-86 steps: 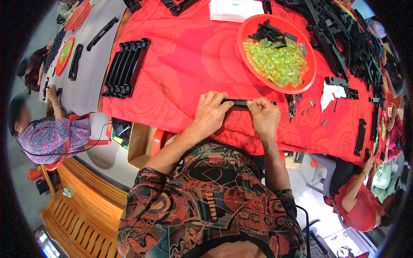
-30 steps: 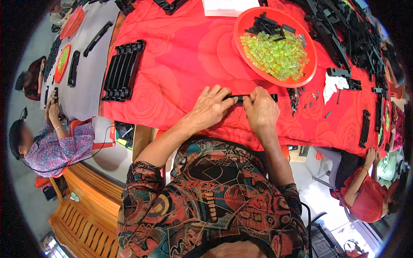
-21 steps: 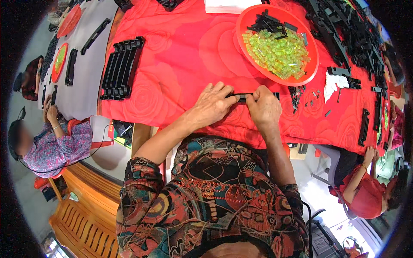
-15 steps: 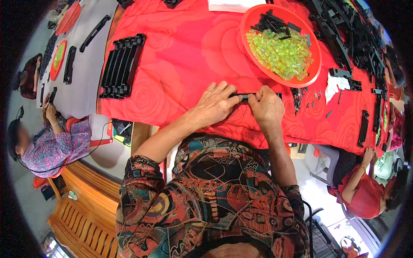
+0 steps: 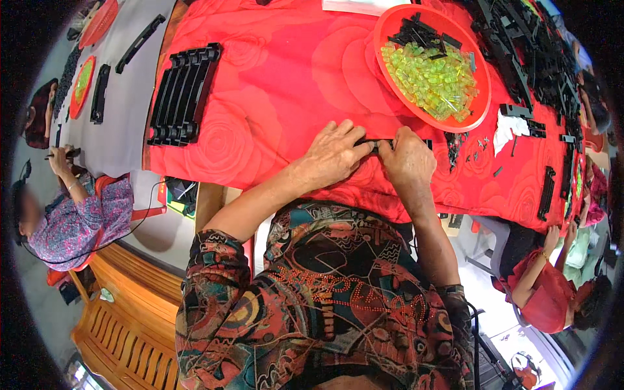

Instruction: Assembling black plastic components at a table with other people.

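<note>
Both my hands grip one long black plastic strip [image 5: 376, 144] close to the near edge of the red-covered table. My left hand [image 5: 335, 153] closes over its left part, hiding most of that side. The fingers of my right hand [image 5: 408, 156] are curled on the strip, thumb and fingertips pressed near its middle. A short black end [image 5: 427, 144] pokes out past the right hand. Beyond that hand stands a red bowl [image 5: 383, 73] holding small yellow-green clear pieces [image 5: 432, 78] and black strips [image 5: 422, 32].
Several finished-looking black bars [image 5: 185, 94] lie side by side at the left. A heap of black parts [image 5: 530, 58] covers the far right, near a white tissue [image 5: 510, 130] and tiny black bits [image 5: 458, 146]. Co-workers sit left and right; a wooden bench [image 5: 130, 312] stands behind left.
My hands have drawn slightly closer together on the black strip, covering more of its middle. The whole view has shifted a little. The co-worker at left has moved a hand.
</note>
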Demonstrator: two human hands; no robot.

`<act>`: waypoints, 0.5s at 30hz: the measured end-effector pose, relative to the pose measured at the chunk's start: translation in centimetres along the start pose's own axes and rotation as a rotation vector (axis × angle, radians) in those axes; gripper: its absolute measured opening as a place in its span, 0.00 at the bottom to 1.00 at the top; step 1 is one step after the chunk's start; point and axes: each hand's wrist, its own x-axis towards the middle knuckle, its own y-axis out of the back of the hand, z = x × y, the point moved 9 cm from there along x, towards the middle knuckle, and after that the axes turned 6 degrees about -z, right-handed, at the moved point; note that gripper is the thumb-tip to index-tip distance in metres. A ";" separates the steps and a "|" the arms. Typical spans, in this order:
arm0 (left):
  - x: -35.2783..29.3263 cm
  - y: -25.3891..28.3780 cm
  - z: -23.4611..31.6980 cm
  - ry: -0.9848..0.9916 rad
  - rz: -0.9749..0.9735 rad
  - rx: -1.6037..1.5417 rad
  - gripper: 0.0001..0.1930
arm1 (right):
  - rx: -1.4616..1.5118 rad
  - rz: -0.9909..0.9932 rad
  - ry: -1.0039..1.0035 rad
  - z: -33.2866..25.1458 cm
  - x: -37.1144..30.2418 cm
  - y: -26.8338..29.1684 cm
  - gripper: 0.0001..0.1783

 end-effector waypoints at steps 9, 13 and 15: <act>-0.1 0.7 0.3 -0.039 0.117 -0.045 0.12 | -0.093 -0.046 0.009 -1.0 0.4 0.9 0.18; -0.4 1.0 0.0 -0.061 0.159 -0.072 0.10 | -0.060 -0.095 -0.015 -0.9 0.8 1.0 0.18; -0.5 1.0 -0.1 -0.063 0.157 -0.091 0.10 | -0.068 -0.114 -0.020 -0.8 0.7 1.1 0.18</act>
